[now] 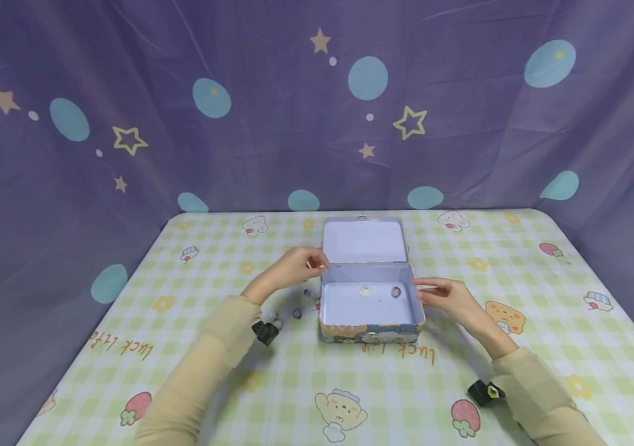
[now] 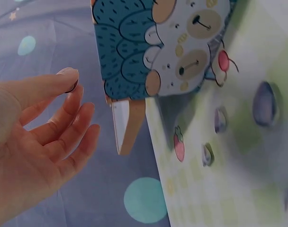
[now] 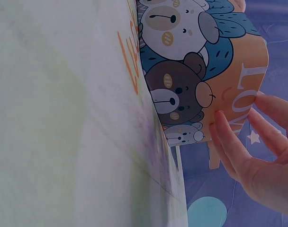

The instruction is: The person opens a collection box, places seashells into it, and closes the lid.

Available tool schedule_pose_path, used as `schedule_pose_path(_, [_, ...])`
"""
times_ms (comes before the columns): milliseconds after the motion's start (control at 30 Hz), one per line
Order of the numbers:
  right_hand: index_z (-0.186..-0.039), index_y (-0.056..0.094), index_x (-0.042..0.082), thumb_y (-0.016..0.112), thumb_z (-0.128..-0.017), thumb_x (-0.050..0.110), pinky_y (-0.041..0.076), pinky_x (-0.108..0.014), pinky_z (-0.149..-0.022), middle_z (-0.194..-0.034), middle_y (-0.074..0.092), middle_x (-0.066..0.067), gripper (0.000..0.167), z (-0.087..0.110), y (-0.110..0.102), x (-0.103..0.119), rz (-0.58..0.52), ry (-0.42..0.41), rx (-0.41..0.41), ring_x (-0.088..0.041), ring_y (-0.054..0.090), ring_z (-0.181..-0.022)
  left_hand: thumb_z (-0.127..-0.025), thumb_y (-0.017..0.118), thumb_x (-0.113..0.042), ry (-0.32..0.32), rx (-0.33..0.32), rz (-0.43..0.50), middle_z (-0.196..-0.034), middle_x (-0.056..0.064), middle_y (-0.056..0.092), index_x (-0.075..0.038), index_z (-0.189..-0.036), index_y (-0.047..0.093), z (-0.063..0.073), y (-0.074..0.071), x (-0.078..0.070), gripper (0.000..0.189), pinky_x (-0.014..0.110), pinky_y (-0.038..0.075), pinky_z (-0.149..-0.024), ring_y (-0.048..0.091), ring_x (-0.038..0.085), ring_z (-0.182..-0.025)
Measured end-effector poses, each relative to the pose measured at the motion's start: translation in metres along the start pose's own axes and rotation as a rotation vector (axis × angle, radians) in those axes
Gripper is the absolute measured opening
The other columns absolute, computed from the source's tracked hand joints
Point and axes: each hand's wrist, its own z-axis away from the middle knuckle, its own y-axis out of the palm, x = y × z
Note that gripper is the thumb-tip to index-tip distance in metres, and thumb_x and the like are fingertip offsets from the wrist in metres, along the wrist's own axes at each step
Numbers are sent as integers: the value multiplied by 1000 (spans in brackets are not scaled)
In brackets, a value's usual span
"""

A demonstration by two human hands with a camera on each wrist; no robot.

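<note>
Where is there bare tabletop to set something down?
Bare cloth shows in front of the open tin, between left sleeve and right sleeve, and from the right hand to the cloth's right edge. Left of the tin is crowded with small purplish pieces beside the left sleeve.

Both wrist views crop the tin (image 2: pixel 130 52), whose inner speck (image 1: pixel 381 301) is too small to tell.

We stretched our left arm (image 1: pixel 200 365) and our right arm (image 1: pixel 545 396) out in front, slanting in toward each other. We held our two hands well apart. Our left hand (image 1: pixel 300 265) was a little farther out, with softly bent fingers (image 2: pixel 70 135) and the thumb (image 2: pixel 49 86) tip close to them. Our right hand (image 1: pixel 451 300) pointed left, its fingers (image 1: pixel 427 282) nearly straight and not curled up.
</note>
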Motion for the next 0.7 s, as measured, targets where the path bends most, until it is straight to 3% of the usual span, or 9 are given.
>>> schedule_pose_path(433, [-121,52,0,61,-83,25,48,-30,-81,-121,51,-22,46,1,0,1,10,1,-5,-17,61,-93,-83,59,-5,2,66,-6,-77,3,59,-2,-91,65,-18,12,-13,11,20,43,-63,51,12,-70])
schedule_pose_path(700, [-120,53,-1,61,-83,25,48,-29,-80,-121,51,-22,45,0,0,0,2,1,-3,-21,60,-95,-83,59,-5,21,97,-47,-82,4,62,-2,-91,65,-24,20,-12,11,20,45,-69,56,15,-78])
